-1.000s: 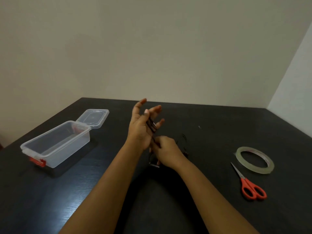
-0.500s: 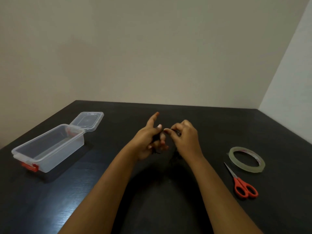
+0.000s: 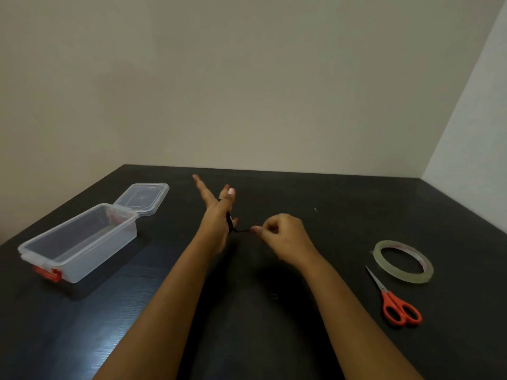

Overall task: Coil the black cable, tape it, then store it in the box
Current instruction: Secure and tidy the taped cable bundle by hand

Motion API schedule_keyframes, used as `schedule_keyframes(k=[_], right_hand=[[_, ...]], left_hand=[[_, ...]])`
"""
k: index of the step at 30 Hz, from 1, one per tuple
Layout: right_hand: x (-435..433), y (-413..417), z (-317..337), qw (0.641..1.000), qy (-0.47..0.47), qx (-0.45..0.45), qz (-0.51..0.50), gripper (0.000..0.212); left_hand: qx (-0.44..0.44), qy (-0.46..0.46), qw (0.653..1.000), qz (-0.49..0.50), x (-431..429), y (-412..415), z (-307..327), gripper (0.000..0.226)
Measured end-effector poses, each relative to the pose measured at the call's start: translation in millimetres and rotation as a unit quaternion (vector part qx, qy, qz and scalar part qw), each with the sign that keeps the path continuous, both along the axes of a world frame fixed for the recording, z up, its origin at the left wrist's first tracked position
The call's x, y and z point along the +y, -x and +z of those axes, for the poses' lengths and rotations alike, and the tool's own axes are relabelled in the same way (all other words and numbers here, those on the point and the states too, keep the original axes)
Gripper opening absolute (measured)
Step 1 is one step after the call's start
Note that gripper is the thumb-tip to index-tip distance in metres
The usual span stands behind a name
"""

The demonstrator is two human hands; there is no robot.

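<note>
Left hand (image 3: 216, 224) is raised, fingers straight and spread, cable (image 3: 241, 230) looped round the palm. Right hand (image 3: 285, 238) pinches the loose end just to its right. The short free run lies roughly level between them. Next wrap looks like the right hand's job. Tape (image 3: 403, 261) sits nearer that hand; the open box (image 3: 79, 242) is far left.
</note>
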State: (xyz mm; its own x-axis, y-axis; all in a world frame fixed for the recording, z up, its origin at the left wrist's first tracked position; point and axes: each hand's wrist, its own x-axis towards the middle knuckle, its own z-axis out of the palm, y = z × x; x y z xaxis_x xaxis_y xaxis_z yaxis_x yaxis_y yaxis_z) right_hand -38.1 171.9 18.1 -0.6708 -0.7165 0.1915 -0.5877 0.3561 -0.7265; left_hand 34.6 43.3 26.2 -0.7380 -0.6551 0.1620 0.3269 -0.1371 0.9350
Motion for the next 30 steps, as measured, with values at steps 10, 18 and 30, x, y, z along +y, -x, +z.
schedule_keyframes(k=[10, 18, 30], right_hand=[[20.1, 15.9, 8.6, 0.977, 0.210, 0.044, -0.002, 0.013], [18.2, 25.3, -3.6, 0.967, 0.190, 0.150, -0.079, 0.023], [-12.9, -0.7, -18.5, 0.990, 0.137, -0.023, -0.001, 0.013]], left_hand=[[-0.171, 0.289, 0.925, -0.179, 28.8, -1.5, -4.2, 0.086], [-0.126, 0.161, 0.955, -0.215, 25.7, -0.5, 0.6, 0.075], [0.098, -0.108, 0.987, -0.062, 14.0, 7.0, -0.5, 0.095]])
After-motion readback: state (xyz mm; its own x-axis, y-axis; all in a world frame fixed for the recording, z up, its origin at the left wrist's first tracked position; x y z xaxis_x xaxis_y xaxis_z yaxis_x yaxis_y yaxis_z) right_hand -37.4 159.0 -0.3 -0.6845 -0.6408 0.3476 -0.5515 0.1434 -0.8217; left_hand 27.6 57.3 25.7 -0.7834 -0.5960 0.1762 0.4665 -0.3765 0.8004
